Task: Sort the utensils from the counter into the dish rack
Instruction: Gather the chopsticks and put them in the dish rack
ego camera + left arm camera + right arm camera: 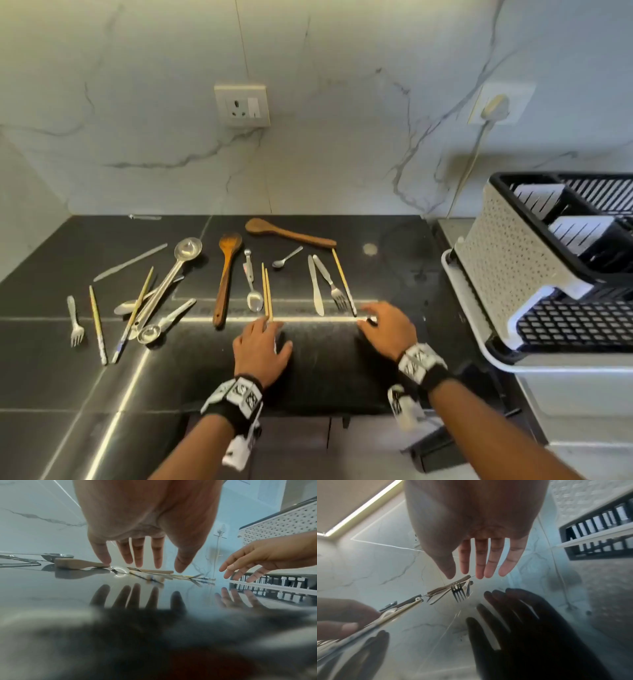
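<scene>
Several utensils lie scattered on the black counter (325, 370): two wooden spoons (226, 274), a steel ladle (171, 274), a pair of chopsticks (267, 294), a table knife (315, 291), a fork (334, 287) and a small spoon (286, 258). My left hand (262, 346) hovers open just above the counter, fingertips by the near ends of the chopsticks. My right hand (383, 325) hovers open with spread fingers near the fork (458, 595) and a long chopstick (344, 282). Neither hand holds anything. The white and black dish rack (534, 260) stands at the right.
A second fork (76, 323), a butter knife (130, 262) and more chopsticks (97, 325) lie at the left. The marble wall carries a socket (242, 105) and a plugged cable (469, 164). The counter's front edge is close to my wrists.
</scene>
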`<action>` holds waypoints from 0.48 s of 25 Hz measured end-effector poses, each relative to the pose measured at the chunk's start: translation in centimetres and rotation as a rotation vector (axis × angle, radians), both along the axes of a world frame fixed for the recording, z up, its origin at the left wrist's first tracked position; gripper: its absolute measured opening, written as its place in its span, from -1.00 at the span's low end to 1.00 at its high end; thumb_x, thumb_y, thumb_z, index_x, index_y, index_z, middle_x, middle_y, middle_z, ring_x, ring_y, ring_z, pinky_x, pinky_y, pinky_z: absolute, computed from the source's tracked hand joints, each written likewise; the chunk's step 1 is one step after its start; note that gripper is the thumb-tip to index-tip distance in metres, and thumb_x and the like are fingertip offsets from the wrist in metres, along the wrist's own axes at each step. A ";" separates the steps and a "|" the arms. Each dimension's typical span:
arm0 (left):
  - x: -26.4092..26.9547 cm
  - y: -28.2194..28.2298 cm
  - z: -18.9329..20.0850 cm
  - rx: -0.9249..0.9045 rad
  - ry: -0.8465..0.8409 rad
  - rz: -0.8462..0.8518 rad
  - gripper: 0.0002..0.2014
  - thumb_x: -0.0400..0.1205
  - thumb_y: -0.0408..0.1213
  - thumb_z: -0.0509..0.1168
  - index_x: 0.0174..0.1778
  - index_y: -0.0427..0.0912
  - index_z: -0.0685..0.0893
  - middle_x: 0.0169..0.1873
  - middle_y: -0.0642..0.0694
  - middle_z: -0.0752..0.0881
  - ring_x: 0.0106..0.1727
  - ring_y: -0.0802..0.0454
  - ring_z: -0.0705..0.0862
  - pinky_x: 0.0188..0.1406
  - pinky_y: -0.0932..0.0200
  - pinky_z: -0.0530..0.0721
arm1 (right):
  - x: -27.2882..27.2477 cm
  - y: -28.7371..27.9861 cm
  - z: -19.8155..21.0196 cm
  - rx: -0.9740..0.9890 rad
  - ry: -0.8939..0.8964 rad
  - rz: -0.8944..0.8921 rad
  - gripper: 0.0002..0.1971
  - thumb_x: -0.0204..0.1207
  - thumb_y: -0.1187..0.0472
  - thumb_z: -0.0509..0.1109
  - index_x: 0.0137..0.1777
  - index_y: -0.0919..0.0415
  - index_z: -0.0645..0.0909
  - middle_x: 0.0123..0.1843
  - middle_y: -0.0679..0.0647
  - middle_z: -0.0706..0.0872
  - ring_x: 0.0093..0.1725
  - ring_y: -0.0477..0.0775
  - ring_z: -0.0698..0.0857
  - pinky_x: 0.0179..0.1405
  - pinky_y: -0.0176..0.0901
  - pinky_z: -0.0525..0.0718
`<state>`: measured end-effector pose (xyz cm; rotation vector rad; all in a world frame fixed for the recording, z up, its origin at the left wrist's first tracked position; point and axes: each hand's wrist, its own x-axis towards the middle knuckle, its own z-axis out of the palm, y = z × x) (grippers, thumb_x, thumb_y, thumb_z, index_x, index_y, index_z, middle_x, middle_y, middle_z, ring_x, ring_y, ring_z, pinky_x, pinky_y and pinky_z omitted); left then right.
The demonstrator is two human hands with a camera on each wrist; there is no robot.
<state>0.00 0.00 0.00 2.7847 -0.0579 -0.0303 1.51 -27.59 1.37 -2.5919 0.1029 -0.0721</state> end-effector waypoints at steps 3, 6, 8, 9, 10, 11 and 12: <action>1.9 1.6 0.3 0.037 0.141 -0.025 -0.38 0.51 0.16 0.34 0.51 0.09 0.46 0.53 -0.02 0.46 0.55 -0.12 0.40 0.40 -0.21 0.45 | 5.7 1.2 0.8 -0.030 0.157 -0.064 -0.60 0.49 -0.19 0.39 0.26 -0.07 0.69 0.25 0.02 0.78 0.25 0.21 0.73 0.22 0.03 0.69; 1.9 2.6 -0.1 0.041 0.149 -0.093 -0.31 0.49 0.20 0.34 0.55 0.09 0.40 0.52 0.01 0.46 0.53 -0.10 0.41 0.39 -0.19 0.46 | 9.7 2.0 1.2 -0.102 0.291 -0.104 -0.64 0.39 -0.27 0.43 0.03 -0.06 0.76 0.11 0.07 0.84 0.13 0.27 0.78 0.12 0.07 0.76; 1.6 3.3 -0.4 0.039 0.157 -0.122 -0.26 0.48 0.22 0.34 0.58 0.09 0.36 0.57 0.02 0.43 0.55 -0.09 0.40 0.42 -0.20 0.44 | 10.7 2.9 0.6 -0.150 0.330 -0.105 -0.70 0.35 -0.20 0.49 -0.08 0.00 0.76 0.02 0.10 0.84 0.04 0.28 0.78 0.05 0.07 0.78; 1.7 3.6 -0.5 0.036 0.154 -0.125 -0.24 0.48 0.23 0.34 0.60 0.09 0.34 0.59 0.03 0.40 0.58 -0.08 0.38 0.45 -0.20 0.42 | 11.2 3.2 0.7 -0.164 0.332 -0.123 -0.70 0.32 -0.16 0.51 -0.11 0.03 0.76 -0.02 0.12 0.84 0.01 0.29 0.79 0.02 0.08 0.79; 1.8 4.0 -0.7 0.024 0.153 -0.129 -0.22 0.48 0.25 0.33 0.61 0.10 0.32 0.62 0.03 0.38 0.60 -0.07 0.37 0.47 -0.20 0.41 | 11.7 3.3 0.9 -0.167 0.334 -0.145 -0.69 0.29 -0.14 0.51 -0.13 0.07 0.78 -0.05 0.14 0.84 -0.03 0.30 0.79 0.00 0.08 0.80; 1.7 4.2 -0.7 0.008 0.159 -0.134 -0.21 0.47 0.27 0.32 0.61 0.11 0.31 0.62 0.04 0.38 0.61 -0.05 0.36 0.48 -0.19 0.40 | 11.7 3.3 1.2 -0.158 0.333 -0.172 -0.69 0.28 -0.13 0.52 -0.16 0.10 0.79 -0.10 0.15 0.84 -0.07 0.31 0.79 -0.03 0.07 0.80; 1.6 4.3 -0.8 -0.022 0.152 -0.140 -0.22 0.47 0.29 0.31 0.60 0.11 0.33 0.61 0.04 0.41 0.59 -0.05 0.39 0.47 -0.19 0.41 | 11.4 3.1 1.5 -0.138 0.316 -0.203 -0.69 0.28 -0.13 0.51 -0.19 0.12 0.80 -0.15 0.14 0.84 -0.10 0.30 0.79 -0.07 0.04 0.80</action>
